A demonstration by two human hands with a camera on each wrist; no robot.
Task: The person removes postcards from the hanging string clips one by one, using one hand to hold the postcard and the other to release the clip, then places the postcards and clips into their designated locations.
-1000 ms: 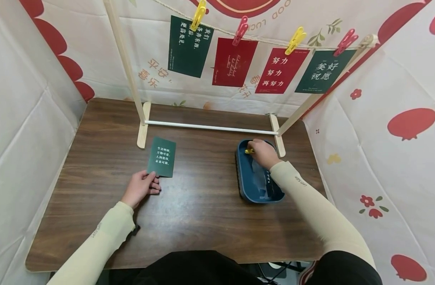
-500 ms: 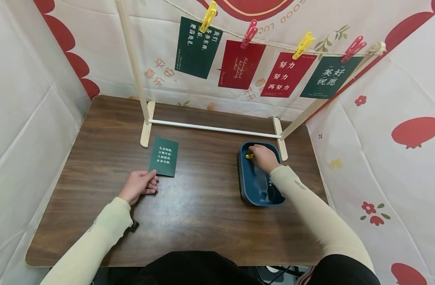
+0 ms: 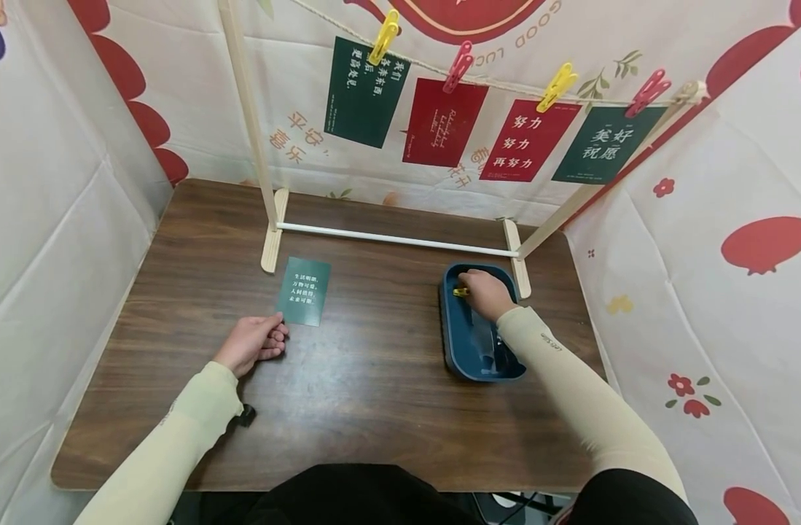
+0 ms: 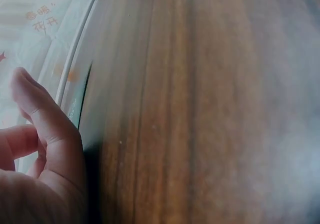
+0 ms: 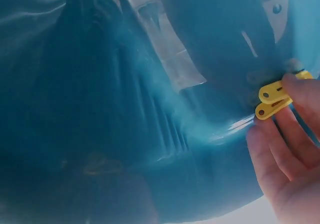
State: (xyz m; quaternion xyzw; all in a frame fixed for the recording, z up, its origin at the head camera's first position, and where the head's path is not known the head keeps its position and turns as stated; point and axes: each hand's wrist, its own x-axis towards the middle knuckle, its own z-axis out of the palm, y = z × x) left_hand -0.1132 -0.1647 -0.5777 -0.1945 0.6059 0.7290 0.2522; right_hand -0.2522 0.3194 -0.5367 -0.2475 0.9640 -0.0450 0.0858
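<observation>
At the left of the table, my left hand [image 3: 252, 343] pinches the near-left corner of a green card [image 3: 304, 292] with white Chinese text. The left wrist view shows its thumb [image 4: 47, 109] in front, with the card appearing as a thin sliver behind it. My right hand [image 3: 487, 294] reaches into a blue plastic box [image 3: 447, 343]. Between its thumb and fingers it holds a yellow clothespin [image 5: 276, 95], whose two handle ends point out of the grip. Clear plastic wrapping [image 5: 172, 54] lies in the box.
A wooden stand with a white crossbar [image 3: 400, 239] spans the back. From its rope hang a green card [image 3: 366, 91], two red cards [image 3: 444, 122] and another green card [image 3: 606, 144], held by yellow and pink clothespins [image 3: 459, 65]. Printed cloth surrounds the brown table [image 3: 374, 408].
My left hand has drawn slightly left, with its thumb now just at the card's corner. My right hand stays in the box with the yellow clothespin. The head view has shifted a little.
</observation>
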